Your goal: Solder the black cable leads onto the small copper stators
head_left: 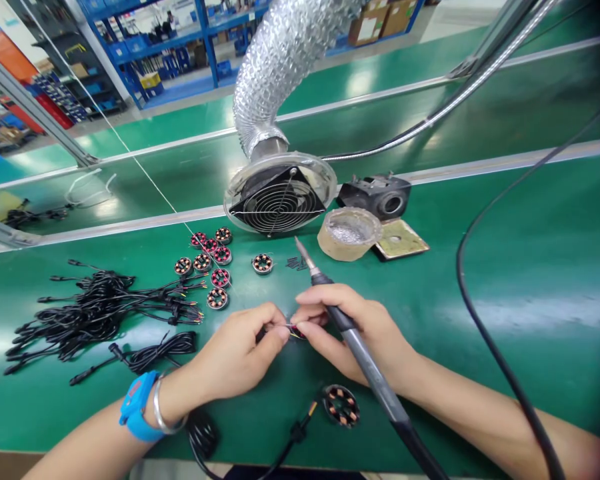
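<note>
At bottom centre of tabletop (510,280): can see one coil ring (352,404) near bared leads (312,408) of a black cable (298,433), can't tell if joined. Mid-frame: pinching small wired part (295,331) between left hand (240,350) and right hand (367,333), narrow grip both sides; mostly hidden, can't confirm as another ring. Also holding soldering iron (367,367) in right, tip clear of part, so probably mid-step. At left: heap of cables (97,303), apparently untouched. Centre-left, farther: loose coil rings (221,275), probably left to do. Upper centre: fume fan (279,203) under duct (275,73), cut off at top edge
</note>
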Demonstrator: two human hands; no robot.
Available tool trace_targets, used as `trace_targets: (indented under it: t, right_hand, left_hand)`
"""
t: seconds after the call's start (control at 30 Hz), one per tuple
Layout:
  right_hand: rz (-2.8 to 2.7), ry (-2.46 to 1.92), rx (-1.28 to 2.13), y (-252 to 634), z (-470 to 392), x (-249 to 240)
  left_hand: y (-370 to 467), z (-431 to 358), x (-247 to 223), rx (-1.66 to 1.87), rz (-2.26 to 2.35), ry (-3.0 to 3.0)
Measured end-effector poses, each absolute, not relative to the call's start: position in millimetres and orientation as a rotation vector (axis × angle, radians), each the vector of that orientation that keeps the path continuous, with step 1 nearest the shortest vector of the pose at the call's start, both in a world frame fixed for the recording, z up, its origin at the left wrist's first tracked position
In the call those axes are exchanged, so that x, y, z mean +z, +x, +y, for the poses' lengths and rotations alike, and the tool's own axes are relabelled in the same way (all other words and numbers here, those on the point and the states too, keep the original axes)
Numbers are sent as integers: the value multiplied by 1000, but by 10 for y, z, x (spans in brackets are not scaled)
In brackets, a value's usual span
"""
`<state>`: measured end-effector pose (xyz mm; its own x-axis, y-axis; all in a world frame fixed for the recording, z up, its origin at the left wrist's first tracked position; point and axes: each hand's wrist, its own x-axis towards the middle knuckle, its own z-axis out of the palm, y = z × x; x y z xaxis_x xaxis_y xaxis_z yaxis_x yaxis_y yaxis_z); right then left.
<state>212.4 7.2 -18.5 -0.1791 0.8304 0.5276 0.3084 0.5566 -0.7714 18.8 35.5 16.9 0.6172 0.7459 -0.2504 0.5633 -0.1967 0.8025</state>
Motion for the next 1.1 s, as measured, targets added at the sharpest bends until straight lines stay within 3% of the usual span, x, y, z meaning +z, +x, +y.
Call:
trace_targets:
  t: [0.23, 0.6, 1.1]
  right_hand:
    - [-1833, -833, 408, 2127, 149, -204]
    - [-1832, -842, 355, 2070, 134, -279]
    - [-1758, -1104, 529, 2464, -73, -4]
  left_hand:
    - [166, 383, 92, 268, 992, 1602]
    - [187, 376, 29, 302, 996, 1338]
    - [268, 438, 14, 348, 1192, 1284]
